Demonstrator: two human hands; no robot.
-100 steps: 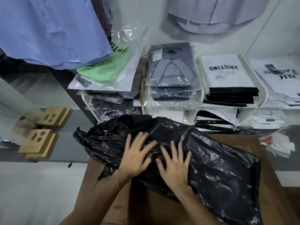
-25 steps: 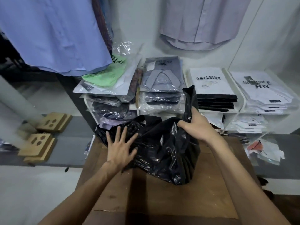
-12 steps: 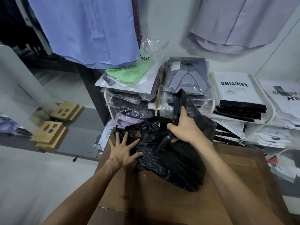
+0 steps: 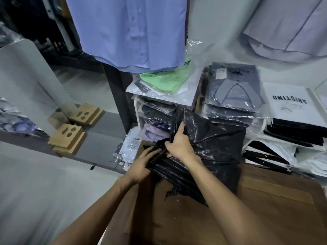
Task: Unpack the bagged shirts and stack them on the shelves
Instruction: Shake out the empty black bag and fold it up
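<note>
A bulky black plastic bag (image 4: 214, 138) stands on the brown wooden table (image 4: 265, 206), leaning toward the shelves. My right hand (image 4: 178, 145) grips a bunched fold of the bag at its left edge. My left hand (image 4: 143, 163) holds the same edge from below, with its fingertips tucked into the plastic. The bag's contents are hidden. Behind it, white shelves (image 4: 137, 110) carry stacks of packaged shirts: a green one in clear wrap (image 4: 164, 82), a grey one (image 4: 231, 91) and white ARISTINO packs (image 4: 290, 101).
A blue shirt (image 4: 131, 30) and a pale lilac shirt (image 4: 290, 27) hang above the shelves. Two wooden blocks (image 4: 69, 137) lie on a grey ledge at the left. A white pack (image 4: 131, 145) stands on the floor beside the table's left corner.
My left hand has left its flat position on the bag and now holds its left edge. The right hand has dropped lower and bunched the plastic. The view swung left.
</note>
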